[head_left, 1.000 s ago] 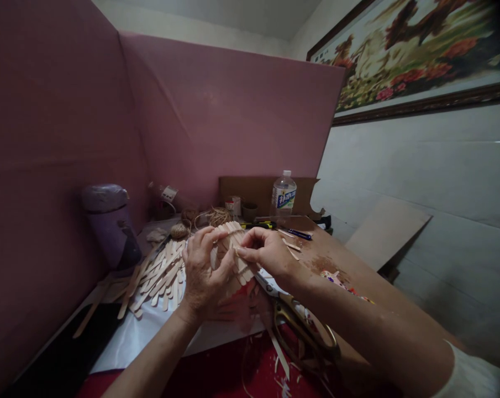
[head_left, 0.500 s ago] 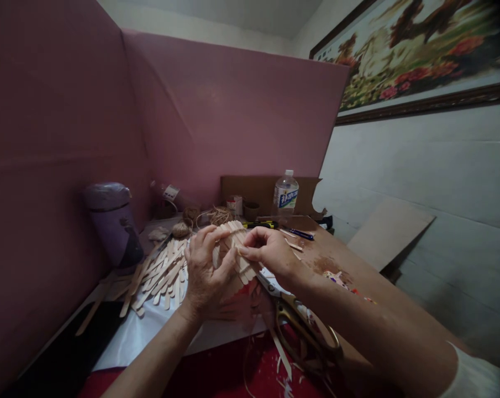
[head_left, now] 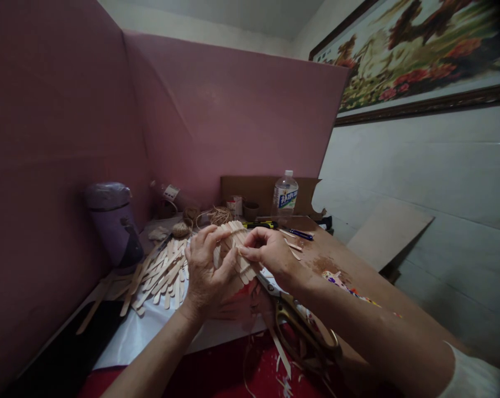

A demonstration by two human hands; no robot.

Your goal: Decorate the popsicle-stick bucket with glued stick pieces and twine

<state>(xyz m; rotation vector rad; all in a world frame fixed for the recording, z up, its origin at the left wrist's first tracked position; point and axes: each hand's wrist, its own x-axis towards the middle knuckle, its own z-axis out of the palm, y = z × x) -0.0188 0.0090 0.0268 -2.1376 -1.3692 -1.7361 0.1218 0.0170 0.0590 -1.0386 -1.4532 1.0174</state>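
Note:
My left hand (head_left: pixel 206 271) is wrapped round a small panel of pale wooden craft sticks (head_left: pixel 235 235) held upright above the table, its thumb pressed against the panel's face. My right hand (head_left: pixel 270 254) pinches the same panel from the right, fingers bent over its top edge and thumb meeting the left thumb. A loose heap of craft sticks (head_left: pixel 161 273) lies on white paper just left of my left hand. Gold-handled scissors (head_left: pixel 299 326) lie under my right forearm.
A pink board (head_left: pixel 233 110) walls the left and back. A purple canister (head_left: pixel 111 221) stands at left. Twine balls (head_left: pixel 216 215), small cups, a clear water bottle (head_left: pixel 285 193), a cutter and a blue pen (head_left: pixel 301 234) sit behind. Cardboard leans at right.
Both hands stay on the stick panel; my fingers shifted slightly on it, and the view drifted a little.

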